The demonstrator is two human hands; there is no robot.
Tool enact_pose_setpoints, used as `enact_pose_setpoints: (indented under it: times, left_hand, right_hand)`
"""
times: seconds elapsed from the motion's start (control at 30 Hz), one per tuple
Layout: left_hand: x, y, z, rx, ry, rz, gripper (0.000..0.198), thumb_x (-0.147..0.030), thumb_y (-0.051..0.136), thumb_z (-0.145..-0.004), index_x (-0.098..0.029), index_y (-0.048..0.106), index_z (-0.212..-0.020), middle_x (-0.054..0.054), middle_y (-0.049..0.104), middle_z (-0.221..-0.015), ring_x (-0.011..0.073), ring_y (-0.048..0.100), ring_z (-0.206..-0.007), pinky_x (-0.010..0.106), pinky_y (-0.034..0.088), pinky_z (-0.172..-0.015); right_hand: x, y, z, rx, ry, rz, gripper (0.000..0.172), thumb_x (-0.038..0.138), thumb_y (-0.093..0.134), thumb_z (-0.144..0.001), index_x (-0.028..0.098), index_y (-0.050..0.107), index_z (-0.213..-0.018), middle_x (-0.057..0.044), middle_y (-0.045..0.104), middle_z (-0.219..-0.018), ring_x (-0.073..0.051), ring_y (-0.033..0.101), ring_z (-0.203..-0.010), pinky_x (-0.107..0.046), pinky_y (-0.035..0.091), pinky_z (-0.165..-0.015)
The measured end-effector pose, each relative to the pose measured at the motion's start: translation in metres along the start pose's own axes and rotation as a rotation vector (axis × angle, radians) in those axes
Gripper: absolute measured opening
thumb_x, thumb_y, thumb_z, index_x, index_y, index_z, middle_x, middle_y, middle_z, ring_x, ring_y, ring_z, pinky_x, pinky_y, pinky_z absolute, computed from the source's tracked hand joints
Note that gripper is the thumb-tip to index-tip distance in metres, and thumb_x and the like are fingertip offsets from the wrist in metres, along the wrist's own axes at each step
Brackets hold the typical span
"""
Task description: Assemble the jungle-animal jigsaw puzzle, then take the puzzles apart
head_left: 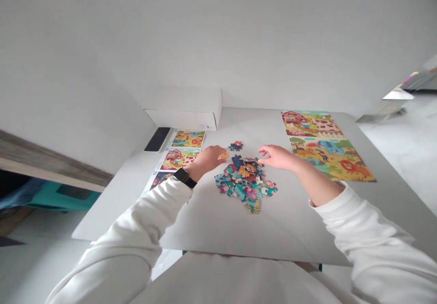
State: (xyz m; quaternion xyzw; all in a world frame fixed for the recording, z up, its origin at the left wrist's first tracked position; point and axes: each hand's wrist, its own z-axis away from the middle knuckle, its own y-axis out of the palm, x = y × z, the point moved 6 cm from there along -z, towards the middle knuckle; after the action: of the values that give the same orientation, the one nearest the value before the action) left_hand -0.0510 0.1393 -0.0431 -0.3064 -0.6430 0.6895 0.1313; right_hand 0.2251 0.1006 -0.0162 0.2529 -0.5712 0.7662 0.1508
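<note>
L hand (211,154) is pinching a yellow-orange pc (223,155) btwn thumb & fingertips, just L of the jigsaw pile; prob. a puzzle pc too, tho' the fingers hide much of it. R hand (275,156) has thumb & index spread w/ a gap btwn them, nothing gripped, just beside the pile's far R side. The jigsaw pile (244,181) sits loose nr the middle of the tabletop (297,224), pcs overlapping, mostly teal, navy, brown & purple, w/ a few trailing twd the near edge. A small cluster (235,146) of dark-blue & red pcs lies apart from it, on the far-edge side. Dark watch (185,177) on L wrist, white sleeves on both arms. Further out, L side: picture sheet (180,158) w/ three small scenes, partly covered by L arm; black-screened phone (157,139) next to it, nr the L edge. White box (180,119) stands at the far edge, L of ctr. R side, twd the far R corner: barn picture (311,124) w/ the elephant-and-lion picture (331,158) directly below, edges meeting.
</note>
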Motion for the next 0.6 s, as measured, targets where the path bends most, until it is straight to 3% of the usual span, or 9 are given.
enact_pose_setpoints:
  times: [0.1, 0.2, 0.33, 0.43, 0.5, 0.6]
  left_hand:
    - [-0.001, -0.003, 0.000, 0.032, -0.029, -0.089, 0.041, -0.039, 0.063, -0.099, -0.019, 0.075, -0.132, 0.018, 0.078, -0.121, 0.0363, 0.075, -0.112, 0.045, 0.055, -0.099]
    - [-0.002, -0.014, 0.001, -0.041, -0.085, -0.051, 0.034, -0.037, 0.057, -0.099, -0.021, 0.080, -0.118, 0.015, 0.081, -0.106, 0.0323, 0.076, -0.098, 0.039, 0.054, -0.088]
    - [-0.008, -0.023, 0.002, -0.166, -0.171, 0.228, 0.036, -0.032, 0.049, -0.101, -0.022, 0.081, -0.114, 0.009, 0.081, -0.093, 0.0231, 0.073, -0.082, 0.030, 0.050, -0.075]
    - [-0.024, -0.011, 0.009, -0.062, -0.197, 0.397, 0.036, -0.037, 0.051, -0.101, -0.022, 0.078, -0.119, 0.003, 0.078, -0.083, 0.0191, 0.068, -0.070, 0.028, 0.049, -0.068]
    - [-0.038, -0.003, 0.019, -0.018, -0.124, 0.368, 0.031, -0.036, 0.058, -0.098, -0.023, 0.077, -0.119, 0.004, 0.079, -0.093, 0.0201, 0.072, -0.081, 0.030, 0.055, -0.078]
    - [-0.046, 0.001, 0.039, -0.099, 0.004, 0.191, 0.028, -0.034, 0.065, -0.097, -0.023, 0.077, -0.119, 0.012, 0.075, -0.127, 0.0282, 0.071, -0.116, 0.043, 0.055, -0.107]
  right_hand:
    - [-0.015, 0.007, 0.027, 0.033, -0.032, -0.028, 0.034, 0.034, 0.082, -0.090, 0.026, 0.076, -0.123, -0.007, 0.080, -0.121, -0.022, 0.077, -0.097, -0.032, 0.057, -0.087]
    - [-0.018, 0.012, 0.049, -0.021, -0.110, -0.019, 0.028, 0.034, 0.080, -0.091, 0.026, 0.077, -0.118, -0.007, 0.079, -0.119, -0.021, 0.075, -0.094, -0.033, 0.057, -0.086]
    - [0.007, 0.024, 0.051, -0.146, -0.279, 0.029, 0.025, 0.033, 0.078, -0.095, 0.027, 0.078, -0.119, -0.008, 0.076, -0.118, -0.024, 0.072, -0.104, -0.038, 0.056, -0.096]
    - [0.033, 0.043, 0.037, -0.145, -0.413, 0.132, 0.034, 0.032, 0.085, -0.090, 0.027, 0.080, -0.124, -0.010, 0.073, -0.125, -0.029, 0.067, -0.118, -0.044, 0.053, -0.107]
    - [0.045, 0.054, 0.028, -0.123, -0.465, 0.203, 0.032, 0.029, 0.089, -0.086, 0.024, 0.083, -0.117, -0.012, 0.073, -0.124, -0.031, 0.066, -0.119, -0.047, 0.052, -0.108]
    - [0.049, 0.058, 0.022, -0.141, -0.507, 0.208, 0.017, 0.023, 0.085, -0.089, 0.023, 0.085, -0.106, -0.011, 0.074, -0.119, -0.030, 0.066, -0.115, -0.046, 0.052, -0.107]
